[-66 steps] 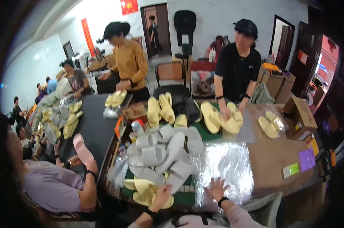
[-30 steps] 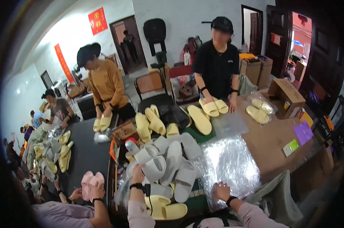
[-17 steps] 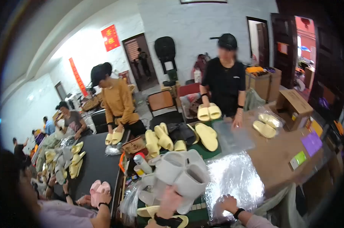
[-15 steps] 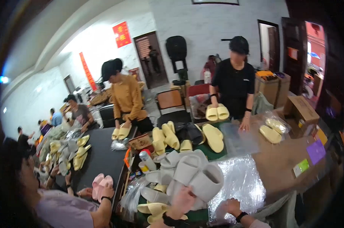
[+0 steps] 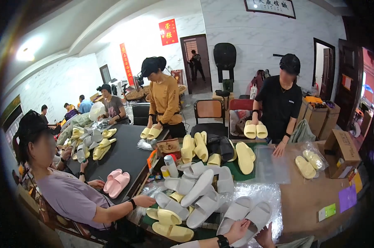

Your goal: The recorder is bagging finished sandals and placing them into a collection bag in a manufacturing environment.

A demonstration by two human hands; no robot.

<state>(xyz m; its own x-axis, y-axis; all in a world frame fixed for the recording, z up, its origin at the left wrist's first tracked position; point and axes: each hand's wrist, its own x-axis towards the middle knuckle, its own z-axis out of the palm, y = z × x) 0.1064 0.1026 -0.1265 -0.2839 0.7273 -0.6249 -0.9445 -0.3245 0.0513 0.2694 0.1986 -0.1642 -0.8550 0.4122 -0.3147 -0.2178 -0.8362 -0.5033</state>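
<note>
while the left hand [image 5: 238, 230] grips a pair of grey slippers [image 5: 245, 215] over the clear bags [image 5: 261, 194] on the table [image 5: 302, 202], the right hand [image 5: 264, 235] is mostly hidden; its grip cannot be told.

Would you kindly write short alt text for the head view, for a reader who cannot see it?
At the lower edge, the person's left hand holds a pair of grey slippers over a sheet of clear plastic, with the right hand just beside it. A pile of grey slippers and yellow slippers covers the table, where other people also handle slippers.
</note>
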